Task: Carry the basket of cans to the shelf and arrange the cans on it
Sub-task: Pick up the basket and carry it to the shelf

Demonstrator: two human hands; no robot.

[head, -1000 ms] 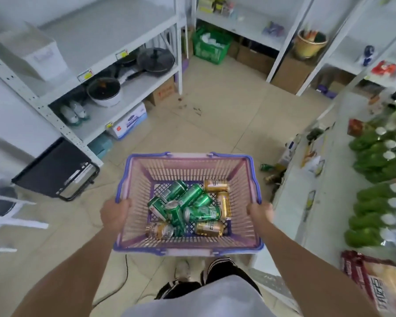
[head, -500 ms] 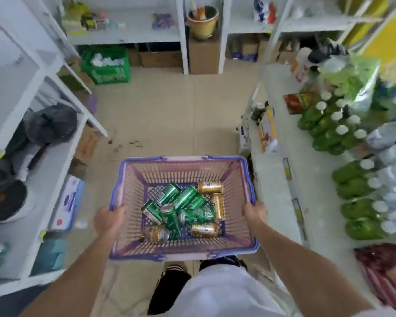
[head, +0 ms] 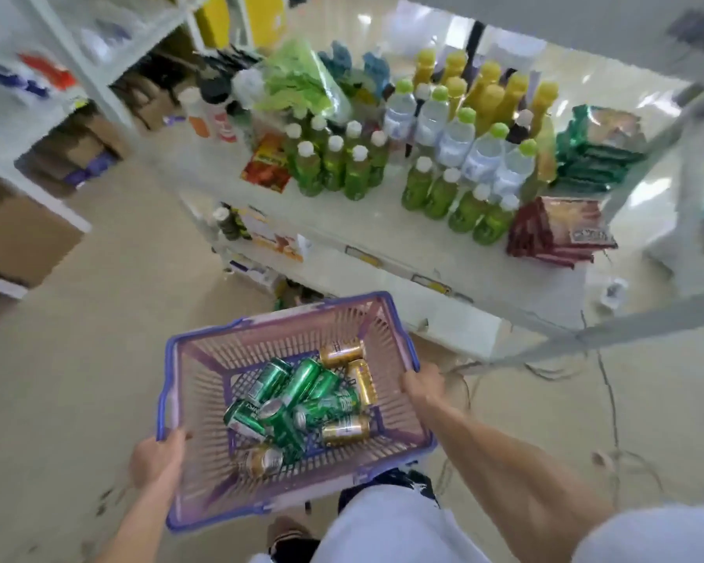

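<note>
I hold a pink basket (head: 204, 367) with a blue rim in front of me above the floor. My left hand (head: 155, 461) grips its left rim and my right hand (head: 423, 386) grips its right rim. Several green cans (head: 301, 384) and gold cans (head: 342, 353) lie loose on the basket's bottom. A white shelf (head: 387, 233) stands just beyond the basket, to the upper right.
The shelf carries green tea bottles (head: 334, 168), water bottles (head: 456, 144), yellow bottles (head: 500, 91) and dark red snack packs (head: 557, 233). Its front strip near the basket is bare. White racks with cardboard boxes (head: 25, 233) stand at the left. Cables (head: 602, 384) trail on the floor at the right.
The view has swung to the right, bringing the bottle shelf from the right side to straight ahead. The basket has tilted counter-clockwise in the frame, and both hands keep their grip.
</note>
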